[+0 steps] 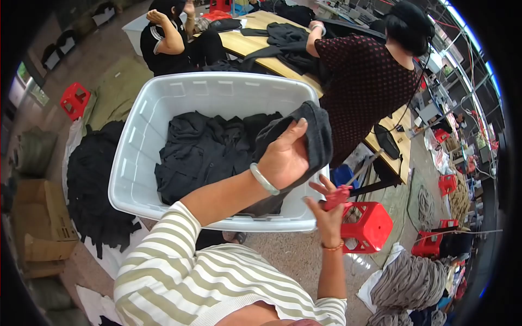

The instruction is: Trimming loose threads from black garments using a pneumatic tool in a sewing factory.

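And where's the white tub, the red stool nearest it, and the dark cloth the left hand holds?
White tub point(138, 148): head view, inner wall.
Red stool point(376, 227): head view, seat.
Dark cloth point(321, 136): head view, folded edge.

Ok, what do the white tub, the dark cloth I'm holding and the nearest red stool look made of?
The tub looks like smooth moulded plastic: rounded corners. The cloth seems matte fabric, folding softly; knit or woven, unclear. The stool is probably plastic, faintly shiny, evenly coloured.

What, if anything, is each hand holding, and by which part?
The left hand holds dark cloth by its raised, folded end. The right hand holds a pink object; which part it grips cannot be told.
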Demonstrator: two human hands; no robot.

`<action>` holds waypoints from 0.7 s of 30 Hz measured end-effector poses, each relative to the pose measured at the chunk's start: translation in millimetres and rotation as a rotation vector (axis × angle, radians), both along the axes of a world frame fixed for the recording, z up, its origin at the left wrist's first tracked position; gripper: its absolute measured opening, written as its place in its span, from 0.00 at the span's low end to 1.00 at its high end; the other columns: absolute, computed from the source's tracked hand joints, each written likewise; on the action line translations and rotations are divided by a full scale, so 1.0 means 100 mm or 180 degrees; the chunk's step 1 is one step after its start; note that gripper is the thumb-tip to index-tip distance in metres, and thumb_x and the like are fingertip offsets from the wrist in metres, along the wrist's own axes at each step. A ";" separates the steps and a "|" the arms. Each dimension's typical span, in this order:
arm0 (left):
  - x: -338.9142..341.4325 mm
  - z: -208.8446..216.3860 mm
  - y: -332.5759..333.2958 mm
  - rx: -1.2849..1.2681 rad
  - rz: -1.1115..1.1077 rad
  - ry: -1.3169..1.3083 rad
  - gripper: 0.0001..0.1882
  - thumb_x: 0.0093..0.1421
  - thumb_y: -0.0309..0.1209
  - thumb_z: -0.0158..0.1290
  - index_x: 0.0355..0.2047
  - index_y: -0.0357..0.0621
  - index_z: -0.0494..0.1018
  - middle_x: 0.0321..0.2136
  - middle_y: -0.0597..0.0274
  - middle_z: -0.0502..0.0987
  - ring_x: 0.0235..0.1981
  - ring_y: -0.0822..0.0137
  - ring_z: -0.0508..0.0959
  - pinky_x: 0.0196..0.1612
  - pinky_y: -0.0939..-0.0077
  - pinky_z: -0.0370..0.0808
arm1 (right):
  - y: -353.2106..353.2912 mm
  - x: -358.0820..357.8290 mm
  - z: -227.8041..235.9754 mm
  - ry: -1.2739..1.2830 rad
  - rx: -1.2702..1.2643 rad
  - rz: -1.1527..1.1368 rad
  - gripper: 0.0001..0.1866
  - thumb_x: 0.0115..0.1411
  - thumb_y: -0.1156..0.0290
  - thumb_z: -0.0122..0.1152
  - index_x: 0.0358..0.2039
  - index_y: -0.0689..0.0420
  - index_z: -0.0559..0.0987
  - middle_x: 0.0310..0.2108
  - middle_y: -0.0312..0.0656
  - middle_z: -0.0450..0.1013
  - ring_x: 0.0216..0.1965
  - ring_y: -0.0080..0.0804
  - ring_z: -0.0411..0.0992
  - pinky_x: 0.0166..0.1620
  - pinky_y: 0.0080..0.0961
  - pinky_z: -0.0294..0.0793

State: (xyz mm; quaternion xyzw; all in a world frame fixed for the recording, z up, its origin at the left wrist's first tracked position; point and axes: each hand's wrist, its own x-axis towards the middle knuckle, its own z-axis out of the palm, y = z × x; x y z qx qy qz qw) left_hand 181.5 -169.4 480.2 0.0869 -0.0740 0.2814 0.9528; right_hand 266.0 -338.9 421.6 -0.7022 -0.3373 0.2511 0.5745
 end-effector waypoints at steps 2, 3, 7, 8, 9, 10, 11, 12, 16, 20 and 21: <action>0.04 0.15 -0.10 0.0254 0.0103 -0.0148 0.14 0.64 0.30 0.48 0.51 0.48 0.67 0.47 0.65 0.72 0.50 0.67 0.71 0.58 0.66 0.65 | 0.33 -0.26 -0.04 -0.0611 0.1216 -0.0195 0.22 0.46 0.79 0.70 0.43 0.64 0.74 0.35 0.37 0.73 0.28 0.21 0.65 0.30 0.21 0.66; 0.05 0.22 -0.12 0.0360 0.0161 -0.0275 0.15 0.64 0.28 0.48 0.51 0.48 0.67 0.46 0.64 0.72 0.50 0.67 0.71 0.58 0.64 0.65 | 0.26 -0.14 -0.27 -0.0693 -0.0068 -0.0171 0.19 0.45 0.76 0.71 0.38 0.63 0.75 0.35 0.39 0.74 0.26 0.22 0.66 0.32 0.23 0.67; -0.21 0.45 0.02 0.0461 0.0577 -0.0542 0.14 0.63 0.26 0.48 0.50 0.44 0.66 0.47 0.60 0.72 0.51 0.64 0.71 0.59 0.62 0.64 | 0.64 0.02 -0.58 -0.1307 0.0391 -0.0483 0.10 0.53 0.72 0.65 0.31 0.64 0.74 0.21 0.35 0.72 0.24 0.21 0.66 0.30 0.25 0.68; -0.30 0.44 0.11 0.0572 0.0752 -0.0397 0.16 0.63 0.28 0.47 0.51 0.40 0.65 0.50 0.56 0.71 0.54 0.60 0.70 0.61 0.59 0.62 | 0.63 0.06 -0.67 -0.1234 0.0215 -0.0590 0.09 0.54 0.72 0.64 0.29 0.64 0.74 0.20 0.34 0.72 0.23 0.21 0.66 0.29 0.25 0.67; -0.39 0.43 0.23 0.0683 0.0919 -0.0246 0.18 0.64 0.29 0.47 0.52 0.36 0.64 0.52 0.51 0.70 0.56 0.57 0.68 0.63 0.57 0.59 | 0.61 0.10 -0.72 -0.1078 0.0054 -0.0451 0.08 0.55 0.72 0.63 0.25 0.62 0.74 0.19 0.32 0.70 0.21 0.19 0.64 0.26 0.23 0.65; -0.46 0.42 0.35 0.0527 0.0975 -0.0084 0.14 0.63 0.27 0.48 0.49 0.40 0.66 0.49 0.51 0.72 0.54 0.58 0.70 0.61 0.58 0.62 | 0.57 0.09 -0.71 -0.0830 -0.0040 -0.0361 0.09 0.54 0.73 0.62 0.23 0.62 0.73 0.17 0.35 0.67 0.19 0.22 0.62 0.25 0.26 0.63; -0.52 0.40 0.47 0.0377 0.1044 0.0075 0.11 0.63 0.25 0.48 0.45 0.43 0.68 0.45 0.52 0.74 0.52 0.60 0.72 0.60 0.59 0.65 | 0.54 0.05 -0.66 -0.0585 -0.0126 -0.0262 0.10 0.54 0.73 0.61 0.21 0.62 0.71 0.15 0.37 0.64 0.18 0.25 0.60 0.24 0.28 0.62; -0.58 0.39 0.51 0.0438 0.1112 0.0142 0.07 0.62 0.26 0.49 0.41 0.43 0.70 0.43 0.56 0.75 0.49 0.61 0.73 0.58 0.61 0.67 | 0.50 0.00 -0.58 -0.0580 0.0036 -0.0008 0.11 0.54 0.75 0.61 0.19 0.61 0.69 0.15 0.34 0.62 0.19 0.20 0.56 0.23 0.26 0.59; -0.58 -0.21 0.93 0.0532 0.1366 0.0486 0.08 0.62 0.31 0.52 0.39 0.42 0.71 0.40 0.63 0.76 0.42 0.64 0.74 0.53 0.63 0.69 | 0.35 -0.03 -0.39 0.0633 -0.0135 0.0348 0.08 0.57 0.70 0.64 0.32 0.58 0.74 0.18 0.24 0.64 0.17 0.12 0.58 0.20 0.16 0.57; -0.62 -0.74 0.72 0.0460 0.0517 0.0844 0.17 0.65 0.43 0.46 0.43 0.42 0.69 0.40 0.60 0.77 0.45 0.63 0.75 0.50 0.64 0.71 | 0.35 -0.17 0.18 0.0494 -0.0216 0.0698 0.08 0.61 0.65 0.60 0.35 0.56 0.76 0.17 0.23 0.66 0.14 0.07 0.58 0.16 0.09 0.51; -0.66 -0.96 0.58 0.0450 0.0044 0.0827 0.19 0.65 0.44 0.45 0.45 0.42 0.69 0.41 0.60 0.77 0.45 0.63 0.76 0.50 0.64 0.71 | 0.40 -0.21 0.13 0.0533 -0.0324 0.0684 0.10 0.60 0.64 0.61 0.35 0.56 0.76 0.17 0.24 0.66 0.14 0.08 0.58 0.17 0.10 0.52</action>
